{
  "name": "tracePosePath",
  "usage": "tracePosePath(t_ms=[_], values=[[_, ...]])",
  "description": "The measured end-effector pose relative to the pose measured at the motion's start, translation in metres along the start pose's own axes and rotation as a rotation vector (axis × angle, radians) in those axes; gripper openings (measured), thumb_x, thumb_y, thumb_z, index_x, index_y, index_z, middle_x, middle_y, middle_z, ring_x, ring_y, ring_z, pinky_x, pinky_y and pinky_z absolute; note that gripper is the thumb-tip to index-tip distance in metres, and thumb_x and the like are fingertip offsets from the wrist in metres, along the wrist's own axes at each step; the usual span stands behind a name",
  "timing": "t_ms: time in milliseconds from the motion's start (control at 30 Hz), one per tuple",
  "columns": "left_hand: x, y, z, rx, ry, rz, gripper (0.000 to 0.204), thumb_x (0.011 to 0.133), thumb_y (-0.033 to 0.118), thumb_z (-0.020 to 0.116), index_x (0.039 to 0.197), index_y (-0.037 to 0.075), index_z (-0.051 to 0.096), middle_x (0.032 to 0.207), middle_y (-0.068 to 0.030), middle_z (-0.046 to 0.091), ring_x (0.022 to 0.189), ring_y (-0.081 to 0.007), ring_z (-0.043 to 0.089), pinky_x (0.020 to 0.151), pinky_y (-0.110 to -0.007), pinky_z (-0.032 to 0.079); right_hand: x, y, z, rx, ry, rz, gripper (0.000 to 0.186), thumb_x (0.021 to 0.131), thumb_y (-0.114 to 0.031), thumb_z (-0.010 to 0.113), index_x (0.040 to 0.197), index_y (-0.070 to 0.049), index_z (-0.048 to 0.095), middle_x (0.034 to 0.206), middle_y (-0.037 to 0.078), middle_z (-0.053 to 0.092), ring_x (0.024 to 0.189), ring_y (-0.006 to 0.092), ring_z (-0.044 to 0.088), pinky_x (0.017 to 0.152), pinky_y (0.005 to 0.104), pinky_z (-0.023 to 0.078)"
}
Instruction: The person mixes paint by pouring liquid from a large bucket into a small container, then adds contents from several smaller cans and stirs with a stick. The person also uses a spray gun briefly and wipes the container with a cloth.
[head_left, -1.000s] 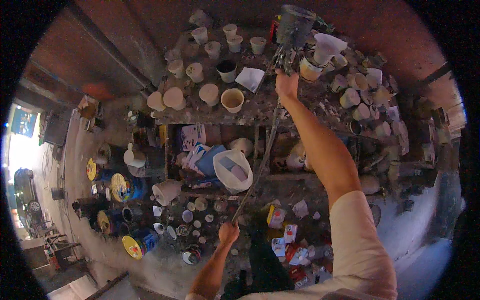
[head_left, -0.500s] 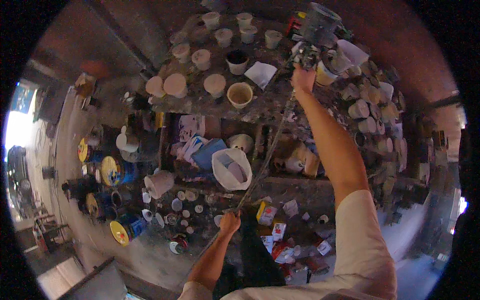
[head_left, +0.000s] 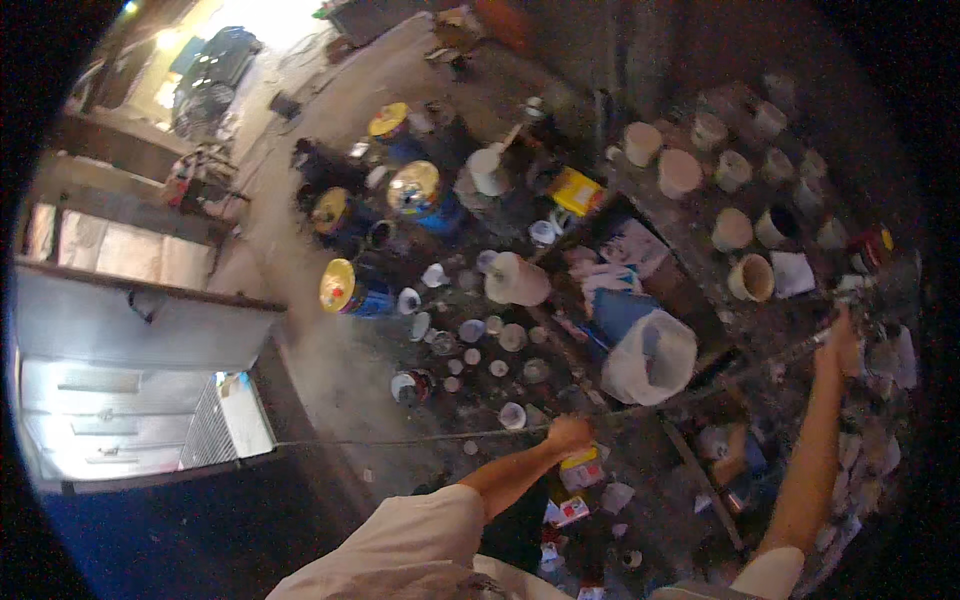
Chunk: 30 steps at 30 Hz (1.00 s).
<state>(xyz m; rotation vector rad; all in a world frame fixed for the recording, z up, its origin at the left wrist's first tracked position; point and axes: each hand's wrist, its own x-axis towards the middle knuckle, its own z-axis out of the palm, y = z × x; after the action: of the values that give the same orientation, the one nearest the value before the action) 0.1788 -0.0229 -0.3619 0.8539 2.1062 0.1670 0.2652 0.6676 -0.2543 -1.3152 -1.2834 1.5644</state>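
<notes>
A long thin hose (head_left: 390, 441) stretches across the view from the lit box-like opening at the left, past both my hands. My left hand (head_left: 571, 436) is closed round it near the middle, above the floor. At the right, beside the cluttered tabletop, my right hand (head_left: 843, 345) is closed at the hose's far end. A small grey metallic tool (head_left: 852, 288) shows just beyond its fingers, too blurred to name its kind. Near that hand lie a white sheet (head_left: 793, 274) and a tan tub (head_left: 751, 278). A white lined bucket (head_left: 650, 358) stands between my hands, behind the hose.
Several pale tubs, among them one (head_left: 679, 173), stand on the dark table. Blue drums with yellow tops (head_left: 425, 190) crowd the floor left of it. Small cups (head_left: 513, 415) and boxes (head_left: 572, 511) are scattered near my feet. A dark blue panel (head_left: 170, 530) fills the lower left.
My view has swung left, so the table has shifted right and the lit opening shows. Both hands keep hold; the hose now runs nearly level from left to right.
</notes>
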Motion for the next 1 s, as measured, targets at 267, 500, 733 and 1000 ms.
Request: tracePosePath(t_ms=[267,500,733,1000], values=[[-0.031,0.004,-0.040,-0.148,0.130,-0.001,0.040,0.100,0.042,0.052,0.111,0.006,0.069,0.098,-0.0193,0.072,0.093,-0.0387,0.069,0.081,-0.055,0.054,-0.076,-0.001,0.085,-0.439,0.160,-0.211,0.050,0.091,-0.042,0.071,0.115,0.001,0.061,0.095,0.013,0.064,0.083,0.0277,0.062,0.072,0.0421,0.053],[-0.023,0.003,0.002,0.093,0.257,0.100,0.048,0.101,0.049,0.053,0.110,0.004,0.065,0.093,-0.0213,0.071,0.086,-0.0427,0.068,0.077,-0.058,0.053,-0.113,-0.040,0.114,-0.522,0.376,-0.334,0.060,0.088,-0.030,0.075,0.123,0.013,0.054,0.099,0.026,0.068,0.087,0.0376,0.069,0.076,0.0464,0.056],[0.001,-0.001,-0.001,-0.135,0.109,0.066,0.048,0.098,0.045,0.058,0.121,0.003,0.061,0.105,-0.0230,0.070,0.094,-0.0450,0.067,0.081,-0.056,0.054,-0.168,-0.070,0.122,-0.716,0.378,-0.345,0.097,0.084,-0.043,0.077,0.149,0.011,0.030,0.129,0.033,0.059,0.119,0.0462,0.061,0.100,0.0504,0.051],[-0.016,0.013,-0.025,-0.212,0.214,0.022,0.060,0.091,0.036,0.069,0.136,0.001,0.051,0.117,-0.0284,0.066,0.107,-0.0467,0.064,0.088,-0.056,0.054,-0.209,-0.074,0.115,-0.819,0.311,-0.414,0.113,0.082,-0.064,0.072,0.147,0.018,0.027,0.147,0.036,0.042,0.133,0.0445,0.049,0.108,0.0493,0.045]])
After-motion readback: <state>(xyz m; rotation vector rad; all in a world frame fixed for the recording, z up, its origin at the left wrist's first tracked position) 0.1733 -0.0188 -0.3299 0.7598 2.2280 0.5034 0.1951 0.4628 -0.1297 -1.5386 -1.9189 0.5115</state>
